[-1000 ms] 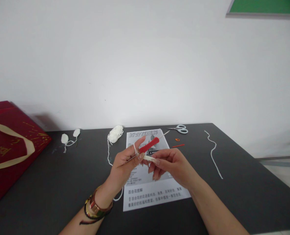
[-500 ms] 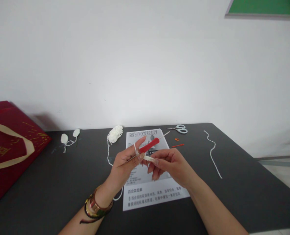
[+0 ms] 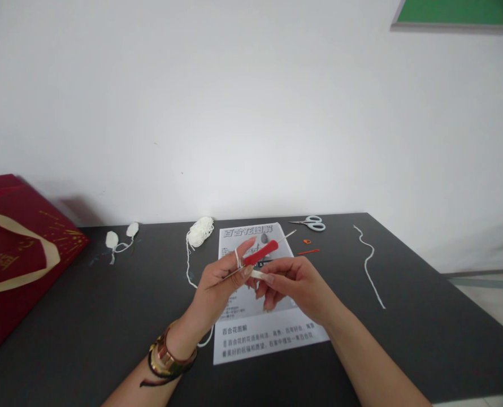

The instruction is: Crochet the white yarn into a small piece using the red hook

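I see a dark tabletop [image 3: 86,316] filling the lower frame, white wall behind. Red bag [image 3: 14,254] at the left edge. Printed sheet [image 3: 268,339] at centre, under the hands. Left hand [image 3: 217,288] is raised mid-frame, closed on a red-handled hook [image 3: 260,252]; the handle points up-right, the metal shaft runs down-left past the fingers. White yarn [image 3: 237,258] is looped round its index finger. Right hand [image 3: 296,282] sits just right of it, fingertips pinched on a small white piece [image 3: 257,274] touching the left thumb. Bracelets [image 3: 167,362] on the left wrist. Yarn ball [image 3: 200,232] lies upper centre by the sheet's top-left corner, a strand trailing down toward the hands. Loose white strand [image 3: 368,263] at the right, well apart. Scissors [image 3: 313,223] near the far edge, right of the sheet. Two white bits [image 3: 120,237] at the far left of the tabletop. Small orange marker [image 3: 307,242] and an orange pin [image 3: 308,252] below the scissors.
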Tool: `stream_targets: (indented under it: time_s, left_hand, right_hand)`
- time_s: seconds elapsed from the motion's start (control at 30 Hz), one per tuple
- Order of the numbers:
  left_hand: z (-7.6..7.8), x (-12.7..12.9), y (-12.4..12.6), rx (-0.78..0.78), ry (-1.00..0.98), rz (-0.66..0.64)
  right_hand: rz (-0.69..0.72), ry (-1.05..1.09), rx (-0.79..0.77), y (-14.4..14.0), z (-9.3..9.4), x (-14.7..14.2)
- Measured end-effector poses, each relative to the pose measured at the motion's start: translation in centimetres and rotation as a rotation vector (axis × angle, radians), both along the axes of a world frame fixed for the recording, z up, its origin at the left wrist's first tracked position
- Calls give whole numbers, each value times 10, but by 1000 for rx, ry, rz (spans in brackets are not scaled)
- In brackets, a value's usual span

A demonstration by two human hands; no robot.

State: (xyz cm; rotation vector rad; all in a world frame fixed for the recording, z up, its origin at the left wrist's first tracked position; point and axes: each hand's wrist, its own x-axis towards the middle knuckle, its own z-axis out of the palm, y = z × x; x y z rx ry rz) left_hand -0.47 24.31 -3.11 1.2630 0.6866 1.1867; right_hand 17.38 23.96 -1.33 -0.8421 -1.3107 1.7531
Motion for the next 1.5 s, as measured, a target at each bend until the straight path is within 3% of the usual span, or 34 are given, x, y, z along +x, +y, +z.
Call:
stream_targets:
  time_s: [0.63,1.07,1.5]
  left_hand:
    - [-4,0,1,13,-12,-63]
    - [-4,5,-2,-108,-129,-75]
    - [-6,7,-4,-109,-191,-126]
  right_hand:
    - [-8,2,-3,1,-1,-2]
    - [-35,48,39,1,-5,-3]
    - [-35,56,37,0,-4,-5]
